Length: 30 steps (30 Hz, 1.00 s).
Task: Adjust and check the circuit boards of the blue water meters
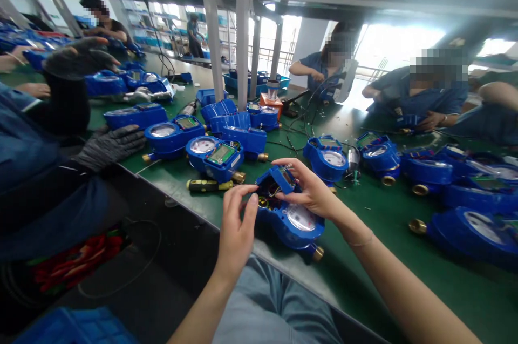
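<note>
A blue water meter (300, 218) with a round clear dial and a brass threaded end lies at the bench edge in front of me. Its housing is open, and thin wires show inside. My right hand (311, 188) pinches the blue display box (277, 180), lifted and tilted above the opening. On the meter's left side, my left hand (238, 217) has its thumb and fingers curled against the housing; the exact contact is partly hidden. Just beyond my left hand lies a screwdriver (208, 186) with a yellow and black handle.
Several blue meters stand behind, such as one with a display (216, 157), and more (481, 230) at right. Shelf posts (242, 36) rise mid-bench. A co-worker's gloved hand (115, 144) rests at left. Black cables (293, 136) lie across the green bench (364, 257).
</note>
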Motion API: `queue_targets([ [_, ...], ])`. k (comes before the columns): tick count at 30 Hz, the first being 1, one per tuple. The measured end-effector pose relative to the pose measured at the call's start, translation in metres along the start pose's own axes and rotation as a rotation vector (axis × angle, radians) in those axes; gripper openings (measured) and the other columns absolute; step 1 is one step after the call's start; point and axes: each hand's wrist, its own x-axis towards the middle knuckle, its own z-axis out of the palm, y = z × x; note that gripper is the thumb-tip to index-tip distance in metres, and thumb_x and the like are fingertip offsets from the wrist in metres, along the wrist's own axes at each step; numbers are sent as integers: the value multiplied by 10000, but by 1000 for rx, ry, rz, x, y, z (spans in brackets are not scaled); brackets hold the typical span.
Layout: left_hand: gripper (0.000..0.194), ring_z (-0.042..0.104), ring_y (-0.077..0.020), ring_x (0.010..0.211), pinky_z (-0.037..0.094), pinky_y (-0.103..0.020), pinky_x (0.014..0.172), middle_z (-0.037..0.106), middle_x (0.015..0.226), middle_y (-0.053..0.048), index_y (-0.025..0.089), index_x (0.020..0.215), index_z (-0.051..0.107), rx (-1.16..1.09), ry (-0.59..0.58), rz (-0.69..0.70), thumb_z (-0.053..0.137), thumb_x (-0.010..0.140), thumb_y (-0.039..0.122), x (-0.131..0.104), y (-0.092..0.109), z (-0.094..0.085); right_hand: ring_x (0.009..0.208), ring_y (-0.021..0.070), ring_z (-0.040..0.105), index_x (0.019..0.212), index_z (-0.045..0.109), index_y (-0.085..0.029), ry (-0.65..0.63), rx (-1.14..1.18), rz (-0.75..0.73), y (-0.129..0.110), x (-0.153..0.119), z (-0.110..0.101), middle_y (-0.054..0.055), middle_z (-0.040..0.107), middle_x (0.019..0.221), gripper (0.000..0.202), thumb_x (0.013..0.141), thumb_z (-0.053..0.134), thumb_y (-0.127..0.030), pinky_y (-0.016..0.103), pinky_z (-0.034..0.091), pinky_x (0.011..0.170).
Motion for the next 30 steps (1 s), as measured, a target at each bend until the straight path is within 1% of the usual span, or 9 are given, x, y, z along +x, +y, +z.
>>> queue_targets([
  [3,166,519,-199,1151,399,-320,1031,526,1151,-44,267,1036,670,123,41,141,569,929,345,4,12,-15,1144,261,633,1381,463,-274,3,11,20,2,-2,0,71,633,1247,634,819,752,-340,396,529,964],
  [5,152,539,-194,1078,407,-326,1003,548,1084,-36,272,1038,685,257,21,282,594,921,305,9,17,-23,1145,262,631,1383,450,-273,-10,19,25,3,-1,0,71,629,1247,638,823,749,-338,404,526,970],
  [7,164,542,-196,1021,423,-332,953,564,1034,-31,277,1058,689,368,-22,402,610,914,278,16,18,-25,1151,261,626,1382,442,-274,-22,20,18,4,0,1,72,618,1262,639,825,750,-339,403,522,978],
  [10,118,528,-203,976,421,-343,917,568,967,-23,274,992,705,412,-75,474,630,902,261,26,15,-23,1174,257,611,1382,443,-271,-20,-3,-18,4,0,0,76,591,1307,638,829,752,-348,395,511,995],
  [16,93,513,-205,974,391,-349,913,532,927,-23,224,863,657,299,-148,336,584,920,236,32,8,-18,1265,260,515,1286,557,-260,102,-320,-181,-8,-1,-1,80,536,1316,581,772,813,-348,408,429,1090],
  [21,131,516,-174,932,403,-299,865,509,924,-17,207,865,599,219,-205,252,515,954,252,29,6,-17,1370,290,383,1407,444,-315,244,-601,-173,-20,-9,7,93,410,1429,742,769,815,-243,479,341,1154],
  [23,144,514,-161,910,407,-276,831,508,925,-15,203,873,592,182,-222,214,499,964,264,29,5,-17,1387,303,348,1366,490,-322,242,-666,-195,-23,-13,12,91,384,1450,643,800,782,-228,502,324,1158],
  [27,147,520,-147,885,414,-258,798,516,930,-11,200,886,591,114,-249,139,506,966,289,30,2,-16,1408,341,284,1136,648,-294,270,-790,-261,-31,-18,24,88,355,1483,283,863,708,-247,563,302,1136],
  [30,152,520,-144,874,416,-259,799,513,927,-5,206,887,595,73,-256,104,519,960,316,30,-2,-16,1399,356,297,972,694,-280,304,-902,-313,-37,-16,30,78,399,1477,81,900,664,-257,624,243,1118],
])
